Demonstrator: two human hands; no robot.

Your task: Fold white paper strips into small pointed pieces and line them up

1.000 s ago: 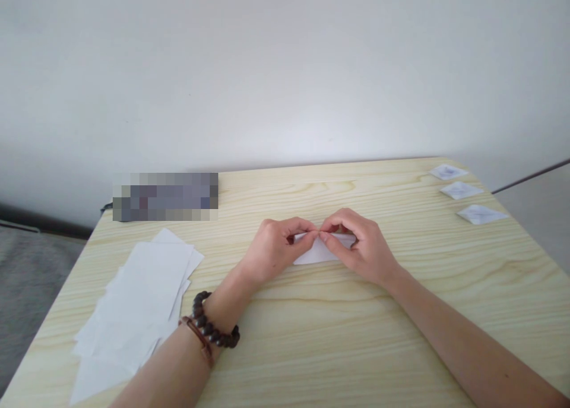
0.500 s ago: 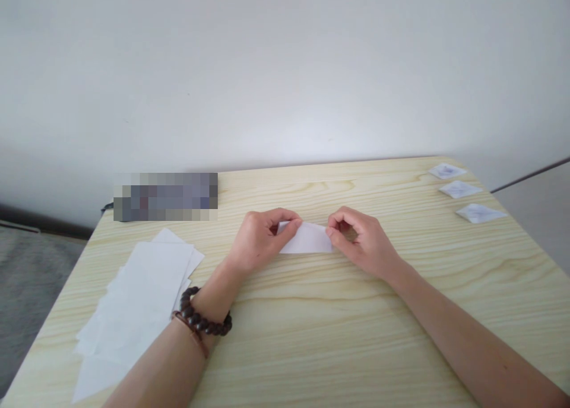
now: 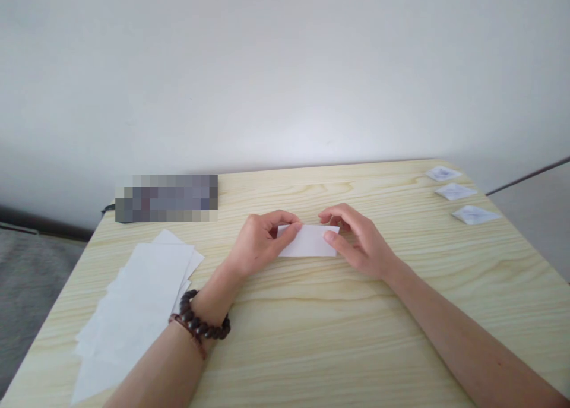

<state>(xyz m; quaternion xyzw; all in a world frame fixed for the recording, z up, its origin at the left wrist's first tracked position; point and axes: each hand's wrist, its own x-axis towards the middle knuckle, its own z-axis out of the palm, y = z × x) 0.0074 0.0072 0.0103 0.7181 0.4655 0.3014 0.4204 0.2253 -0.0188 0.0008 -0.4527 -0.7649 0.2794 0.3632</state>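
Note:
A folded piece of white paper [image 3: 312, 242], a narrow strip with straight edges, lies between my hands near the middle of the table. My left hand [image 3: 265, 242] pinches its upper left part between thumb and fingers. At the right end, the thumb of my right hand [image 3: 360, 242] rests on the paper's near face. The fingers of that hand are curved and spread from the thumb, just beyond the paper's top edge. What lies behind the strip is hidden.
Loose white sheets [image 3: 133, 301] lie overlapping at the left. Three folded paper boats [image 3: 456, 191] form a row by the table's right edge. A blurred-out dark object [image 3: 167, 199] sits at the back left. Behind the wooden table [image 3: 312, 337] rises a white wall [image 3: 285, 69].
Both hands were together at the paper's top edge. My left hand then drew left with the paper, baring more of its face. Most recently, my right hand's fingers spread from their pinch.

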